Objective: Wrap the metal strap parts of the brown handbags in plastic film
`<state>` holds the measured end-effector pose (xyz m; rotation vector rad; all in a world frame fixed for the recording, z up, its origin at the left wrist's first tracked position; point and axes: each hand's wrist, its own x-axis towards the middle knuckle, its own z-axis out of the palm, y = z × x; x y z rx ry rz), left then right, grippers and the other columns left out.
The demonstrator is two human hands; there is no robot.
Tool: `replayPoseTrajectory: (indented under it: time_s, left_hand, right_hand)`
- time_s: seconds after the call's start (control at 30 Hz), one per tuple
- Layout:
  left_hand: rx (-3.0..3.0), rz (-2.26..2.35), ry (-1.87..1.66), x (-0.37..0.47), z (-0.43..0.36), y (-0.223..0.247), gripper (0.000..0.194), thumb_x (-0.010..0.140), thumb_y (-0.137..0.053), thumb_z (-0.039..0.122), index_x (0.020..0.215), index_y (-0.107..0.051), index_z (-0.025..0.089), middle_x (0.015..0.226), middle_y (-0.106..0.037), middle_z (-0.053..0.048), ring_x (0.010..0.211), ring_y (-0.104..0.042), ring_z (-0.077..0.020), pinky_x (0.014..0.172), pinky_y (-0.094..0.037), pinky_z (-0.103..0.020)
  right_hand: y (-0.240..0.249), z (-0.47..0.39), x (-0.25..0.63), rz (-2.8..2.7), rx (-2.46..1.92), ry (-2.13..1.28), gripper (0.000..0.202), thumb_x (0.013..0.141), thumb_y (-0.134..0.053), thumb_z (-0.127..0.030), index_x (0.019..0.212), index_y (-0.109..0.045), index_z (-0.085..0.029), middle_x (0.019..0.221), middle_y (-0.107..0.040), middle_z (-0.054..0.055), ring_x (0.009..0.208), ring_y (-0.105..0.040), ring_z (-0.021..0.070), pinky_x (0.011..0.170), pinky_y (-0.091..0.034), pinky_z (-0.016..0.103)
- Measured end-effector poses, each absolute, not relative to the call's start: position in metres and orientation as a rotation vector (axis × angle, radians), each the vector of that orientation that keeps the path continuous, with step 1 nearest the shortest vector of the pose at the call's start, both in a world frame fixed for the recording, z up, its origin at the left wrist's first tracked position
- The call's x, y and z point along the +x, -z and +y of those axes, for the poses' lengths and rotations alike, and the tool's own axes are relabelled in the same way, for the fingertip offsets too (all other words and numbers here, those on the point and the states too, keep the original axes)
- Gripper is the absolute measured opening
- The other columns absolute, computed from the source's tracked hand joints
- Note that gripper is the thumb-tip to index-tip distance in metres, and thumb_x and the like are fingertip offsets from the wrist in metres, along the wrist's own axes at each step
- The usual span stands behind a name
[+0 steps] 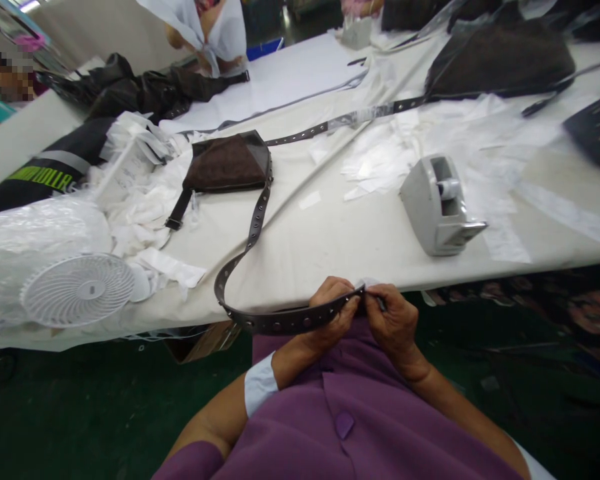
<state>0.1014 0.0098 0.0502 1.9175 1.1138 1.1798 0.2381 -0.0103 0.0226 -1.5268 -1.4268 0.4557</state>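
Observation:
A dark brown strap with metal studs and eyelets (280, 323) curves from a small brown bag (230, 163) on the table down to my body. My left hand (335, 307) is closed around the strap near its end. Beside it, my right hand (391, 323) pinches at the strap's tip, fingers pressed together. A bit of white material (366, 283) shows behind the strap end between my hands. What exactly lies under my right fingertips is hidden.
On the table (300, 243) stand a grey tape dispenser (437, 207) and a white fan (80, 290). White paper scraps (380, 160) lie about. A larger dark bag (500, 63) is at the back right. Across the table stands a person in white sleeves (230, 33).

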Motion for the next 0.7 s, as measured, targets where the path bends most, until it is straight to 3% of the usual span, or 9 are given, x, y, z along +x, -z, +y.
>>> replayPoseTrajectory:
  time_s: [0.2, 0.33, 0.43, 0.53, 0.7]
  left_hand:
    - [1.949, 1.141, -0.968, 0.101, 0.018, -0.043, 0.014, 0.089, -0.050, 0.025, 0.077, -0.054, 0.020, 0.084, -0.054, -0.003, 0.081, -0.055, -0.0143, 0.076, -0.049, -0.030]
    - [2.035, 1.093, -0.857, 0.100, 0.027, -0.038, 0.011, 0.087, -0.054, 0.029, 0.078, -0.054, 0.023, 0.077, -0.054, -0.002, 0.071, -0.055, -0.0162, 0.061, -0.049, -0.030]
    - [2.109, 1.045, -0.770, 0.103, 0.037, -0.036, 0.016, 0.083, -0.059, 0.033, 0.071, -0.055, 0.023, 0.067, -0.051, 0.000, 0.057, -0.051, -0.0147, 0.049, -0.043, -0.028]
    - [2.100, 1.000, -0.703, 0.111, 0.044, -0.035, 0.024, 0.078, -0.065, 0.040, 0.063, -0.056, 0.023, 0.059, -0.049, 0.001, 0.047, -0.046, -0.0130, 0.043, -0.035, -0.027]
    - [1.826, 0.918, -0.669, 0.118, 0.031, -0.041, 0.028, 0.070, -0.069, 0.048, 0.069, -0.060, 0.022, 0.057, -0.054, 0.002, 0.045, -0.047, -0.0129, 0.039, -0.034, -0.026]
  right_hand:
    - [-0.024, -0.010, 0.239, -1.433, -1.472, -0.571, 0.007, 0.083, -0.054, -0.026, 0.081, -0.060, -0.023, 0.075, -0.065, 0.002, 0.070, -0.062, 0.0180, 0.066, -0.047, 0.029]
    - [-0.028, -0.003, 0.246, -1.404, -1.596, -0.642, 0.008, 0.082, -0.054, -0.027, 0.080, -0.060, -0.022, 0.072, -0.062, 0.001, 0.065, -0.059, 0.0173, 0.063, -0.045, 0.029]
    - [-0.033, 0.007, 0.262, -1.529, -1.544, -0.675, 0.007, 0.078, -0.053, -0.022, 0.079, -0.059, -0.020, 0.090, -0.063, 0.006, 0.072, -0.059, 0.0174, 0.070, -0.046, 0.031]
    - [-0.034, 0.015, 0.283, -1.604, -1.447, -1.023, 0.005, 0.079, -0.049, -0.021, 0.080, -0.054, -0.020, 0.102, -0.063, 0.006, 0.073, -0.059, 0.0158, 0.068, -0.047, 0.029]
    - [-0.029, 0.011, 0.317, -1.666, -1.405, -1.316, 0.004, 0.080, -0.049, -0.025, 0.080, -0.051, -0.021, 0.067, -0.059, -0.002, 0.060, -0.054, 0.0146, 0.058, -0.042, 0.026]
